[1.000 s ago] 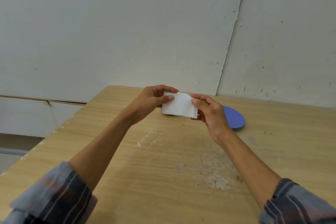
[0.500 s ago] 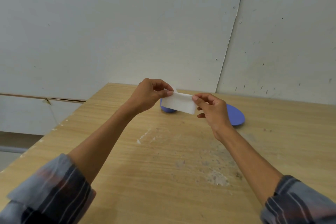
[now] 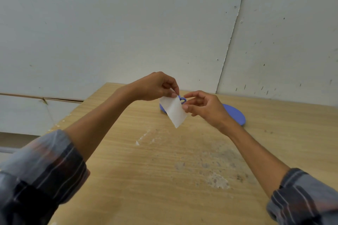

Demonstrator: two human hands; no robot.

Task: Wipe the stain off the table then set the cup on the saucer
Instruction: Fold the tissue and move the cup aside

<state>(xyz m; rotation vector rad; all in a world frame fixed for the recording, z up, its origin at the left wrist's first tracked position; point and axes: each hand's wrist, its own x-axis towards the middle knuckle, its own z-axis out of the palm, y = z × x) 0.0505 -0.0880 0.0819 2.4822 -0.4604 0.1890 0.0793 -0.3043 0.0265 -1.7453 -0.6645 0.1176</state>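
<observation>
Pale wall panels behind a wooden table (image 3: 128,179). Left hand (image 3: 155,86) pinches the white tissue (image 3: 173,110) by its top corner; it hangs long axis slanting down-right. Right hand (image 3: 204,109) touches its right edge, fingers loosely apart. Stain (image 3: 217,181) lies below-right of the tissue, nearer the right hand. Cup (image 3: 182,99) mostly hidden behind the tissue, saucer (image 3: 236,115) to its right.

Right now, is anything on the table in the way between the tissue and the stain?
Nothing visible. The tissue hangs from the left hand above the table, and the wood between it and the pale stain nearer the person is bare. The cup and saucer sit farther back.
</observation>
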